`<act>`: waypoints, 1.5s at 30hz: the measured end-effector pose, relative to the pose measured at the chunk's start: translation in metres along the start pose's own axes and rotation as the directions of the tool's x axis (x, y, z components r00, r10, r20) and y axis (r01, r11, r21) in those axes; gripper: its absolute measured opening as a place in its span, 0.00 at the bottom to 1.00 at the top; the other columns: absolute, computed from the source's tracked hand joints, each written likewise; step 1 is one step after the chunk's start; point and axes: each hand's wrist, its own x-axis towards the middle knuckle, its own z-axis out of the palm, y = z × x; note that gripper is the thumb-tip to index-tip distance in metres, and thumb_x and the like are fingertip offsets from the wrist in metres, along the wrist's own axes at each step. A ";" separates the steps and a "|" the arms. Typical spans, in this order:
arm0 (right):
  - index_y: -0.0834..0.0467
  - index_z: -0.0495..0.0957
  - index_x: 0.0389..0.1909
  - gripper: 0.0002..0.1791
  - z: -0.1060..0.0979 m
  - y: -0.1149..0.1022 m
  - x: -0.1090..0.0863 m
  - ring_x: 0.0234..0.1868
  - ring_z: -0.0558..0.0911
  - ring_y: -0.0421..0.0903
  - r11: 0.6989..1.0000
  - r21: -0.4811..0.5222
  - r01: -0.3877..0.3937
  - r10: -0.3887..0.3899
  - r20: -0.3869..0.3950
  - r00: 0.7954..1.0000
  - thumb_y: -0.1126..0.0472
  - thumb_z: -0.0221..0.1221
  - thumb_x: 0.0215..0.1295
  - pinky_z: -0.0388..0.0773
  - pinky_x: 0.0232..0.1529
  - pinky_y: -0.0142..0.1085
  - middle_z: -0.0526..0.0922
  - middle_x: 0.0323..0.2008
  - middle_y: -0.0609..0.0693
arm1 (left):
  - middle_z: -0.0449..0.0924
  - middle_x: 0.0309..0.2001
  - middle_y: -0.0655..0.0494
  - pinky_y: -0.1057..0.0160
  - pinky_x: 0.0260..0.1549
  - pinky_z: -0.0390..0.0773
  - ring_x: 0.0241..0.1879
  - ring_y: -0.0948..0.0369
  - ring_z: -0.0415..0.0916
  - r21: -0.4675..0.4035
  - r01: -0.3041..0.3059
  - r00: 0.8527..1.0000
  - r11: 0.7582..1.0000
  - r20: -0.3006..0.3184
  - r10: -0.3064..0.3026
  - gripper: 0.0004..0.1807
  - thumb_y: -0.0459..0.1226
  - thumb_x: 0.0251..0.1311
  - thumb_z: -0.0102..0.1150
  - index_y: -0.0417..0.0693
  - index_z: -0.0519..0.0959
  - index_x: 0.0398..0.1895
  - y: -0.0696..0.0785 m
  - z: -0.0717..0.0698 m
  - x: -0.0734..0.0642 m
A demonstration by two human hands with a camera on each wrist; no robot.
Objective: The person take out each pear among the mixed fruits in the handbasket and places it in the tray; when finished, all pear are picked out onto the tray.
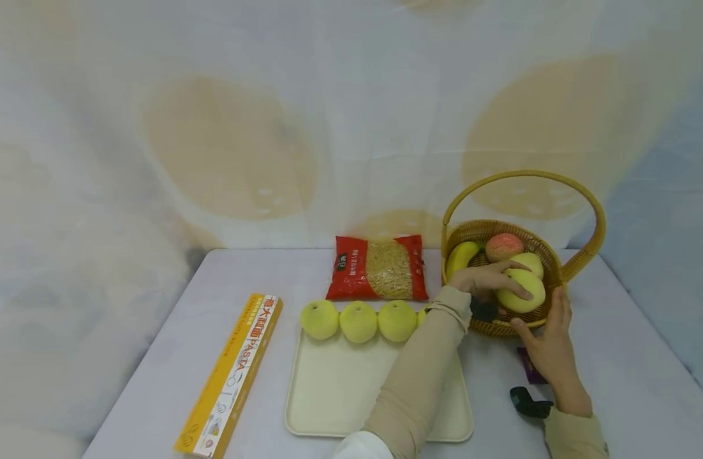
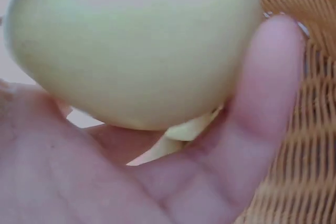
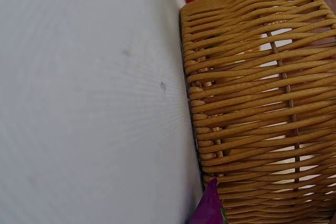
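At the right stands a wicker basket [image 1: 501,328] with a tall arched handle. My left hand [image 1: 486,280] reaches into it and holds a pale yellow-green fruit [image 1: 524,291]. In the left wrist view, fingers curl around the lower side of this smooth, egg-shaped fruit [image 2: 136,51]. Another pale fruit [image 1: 531,262], a pink-red fruit [image 1: 504,247] and a banana [image 1: 462,258] lie in the basket. My right hand [image 1: 552,347] rests against the basket's front right rim, thumb and fingers spread. The right wrist view shows the woven wall [image 3: 262,108] but not that hand's fingers.
A cream tray [image 1: 328,395] has several yellow-green fruits [image 1: 358,322] along its far edge, partly hidden by my left sleeve. Behind it lies a red pasta bag [image 1: 380,268]; leftward, a yellow pasta box [image 1: 231,376]. A purple packet [image 1: 532,368] lies beside the basket.
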 end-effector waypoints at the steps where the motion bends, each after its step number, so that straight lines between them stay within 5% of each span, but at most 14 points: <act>1: 0.60 0.23 0.75 0.53 0.000 0.000 0.000 0.73 0.34 0.73 1.000 0.000 0.002 -0.002 -0.001 1.000 0.50 0.54 0.71 0.48 0.59 0.75 0.26 0.74 0.69 | 0.69 0.55 0.61 0.55 0.38 0.80 0.40 0.59 0.73 0.010 -0.016 0.999 1.000 -0.029 0.016 0.34 0.34 0.59 0.62 0.64 0.64 0.68 0.001 -0.001 -0.004; 6: 0.58 0.24 0.75 0.53 0.001 0.001 -0.001 0.73 0.36 0.74 0.999 0.005 0.043 -0.043 -0.025 0.999 0.53 0.56 0.70 0.49 0.56 0.77 0.29 0.74 0.70 | 0.59 0.70 0.66 0.52 0.44 0.81 0.44 0.60 0.74 0.151 -0.080 0.981 0.985 -0.165 0.105 0.40 0.44 0.59 0.63 0.71 0.56 0.73 0.003 -0.007 -0.024; 16: 0.61 0.22 0.75 0.53 0.000 0.001 -0.001 0.73 0.34 0.74 1.000 0.001 -0.005 0.005 0.011 1.000 0.50 0.54 0.71 0.46 0.59 0.75 0.24 0.74 0.68 | 0.58 0.73 0.66 0.58 0.58 0.72 0.68 0.62 0.63 0.322 -0.101 0.947 0.942 -0.259 0.190 0.40 0.54 0.60 0.60 0.72 0.53 0.74 0.007 -0.010 -0.082; 20: 0.61 0.22 0.75 0.53 0.000 0.003 -0.002 0.73 0.32 0.73 1.000 0.007 0.013 -0.013 0.008 1.000 0.51 0.53 0.71 0.42 0.62 0.74 0.24 0.74 0.68 | 0.67 0.67 0.62 0.61 0.49 0.79 0.55 0.61 0.76 0.386 -0.091 0.940 0.918 -0.272 0.207 0.36 0.55 0.59 0.61 0.68 0.60 0.71 -0.003 -0.007 -0.109; 24: 0.60 0.22 0.75 0.53 0.001 0.005 -0.002 0.73 0.33 0.74 1.000 0.006 0.029 -0.029 0.001 1.000 0.51 0.54 0.71 0.43 0.61 0.75 0.25 0.74 0.69 | 0.73 0.58 0.58 0.62 0.31 0.84 0.34 0.64 0.79 0.336 -0.122 0.943 0.934 -0.254 0.214 0.33 0.50 0.59 0.64 0.63 0.65 0.67 -0.019 -0.005 -0.129; 30: 0.59 0.19 0.74 0.52 0.000 0.004 -0.001 0.72 0.36 0.77 1.000 -0.009 -0.008 0.008 0.027 1.000 0.48 0.51 0.72 0.46 0.59 0.75 0.23 0.74 0.68 | 0.76 0.51 0.61 0.65 0.26 0.81 0.31 0.67 0.76 0.385 -0.076 0.925 0.920 -0.317 0.209 0.30 0.52 0.55 0.66 0.66 0.69 0.62 -0.041 -0.006 -0.146; 39: 0.61 0.20 0.74 0.52 -0.001 0.003 0.000 0.71 0.37 0.77 1.000 -0.007 -0.012 0.012 0.035 0.999 0.47 0.49 0.73 0.46 0.59 0.74 0.22 0.74 0.67 | 0.75 0.39 0.62 0.63 0.22 0.81 0.24 0.57 0.80 0.367 -0.062 0.931 0.928 -0.313 0.186 0.29 0.50 0.54 0.69 0.67 0.70 0.60 -0.064 -0.001 -0.157; 45: 0.61 0.20 0.74 0.52 -0.002 0.001 0.000 0.71 0.38 0.78 1.000 -0.002 -0.026 0.026 0.041 0.999 0.45 0.49 0.72 0.45 0.60 0.74 0.22 0.74 0.66 | 0.70 0.46 0.60 0.65 0.24 0.82 0.27 0.65 0.76 0.425 -0.075 0.930 0.902 -0.297 0.217 0.29 0.47 0.54 0.69 0.57 0.71 0.59 -0.074 0.002 -0.164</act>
